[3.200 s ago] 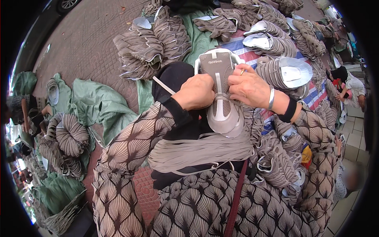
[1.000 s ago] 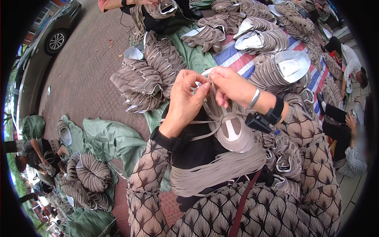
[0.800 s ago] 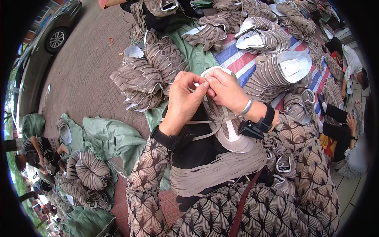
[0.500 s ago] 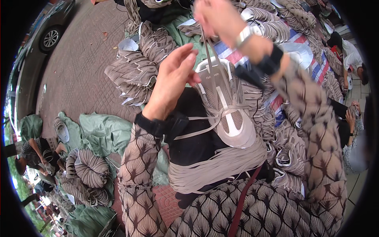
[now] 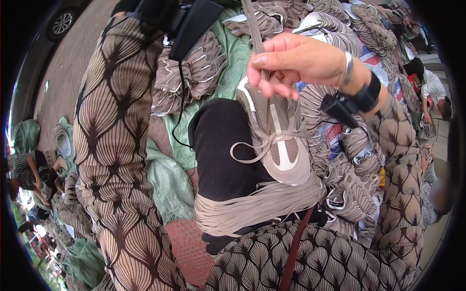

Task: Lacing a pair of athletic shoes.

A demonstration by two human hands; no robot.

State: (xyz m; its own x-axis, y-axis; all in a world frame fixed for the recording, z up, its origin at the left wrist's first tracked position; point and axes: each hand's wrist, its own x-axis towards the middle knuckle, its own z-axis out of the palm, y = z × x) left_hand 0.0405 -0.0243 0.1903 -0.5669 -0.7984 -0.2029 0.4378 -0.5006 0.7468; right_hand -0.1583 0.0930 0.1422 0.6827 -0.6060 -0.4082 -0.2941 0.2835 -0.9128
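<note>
A beige-grey sneaker (image 5: 292, 170) rests between my thighs, toe toward me. Flat laces run through its eyelets, and one loose loop lies over my black-clad leg (image 5: 221, 145). Above the shoe's opening, my right hand (image 5: 293, 60) pinches a flat shoelace (image 5: 252, 26) that stretches up past the top edge. Its fingers hide part of the tongue. My left arm (image 5: 116, 121) reaches up at the left; that hand is beyond the top of the picture. Across my lap lies a thick bundle of loose beige laces (image 5: 242, 213).
Stacks of similar shoe uppers (image 5: 189, 72) lie ahead, and more uppers (image 5: 352, 196) heap up at my right. Green sacking (image 5: 167, 184) spreads at left. A black cable (image 5: 182, 106) hangs beside my left forearm. Other people (image 5: 432, 89) sit at right and far left; a car stands at upper left.
My left hand has risen up and left out of the picture. My right hand has come down toward the shoe, and the lace now runs upward from its fingers.
</note>
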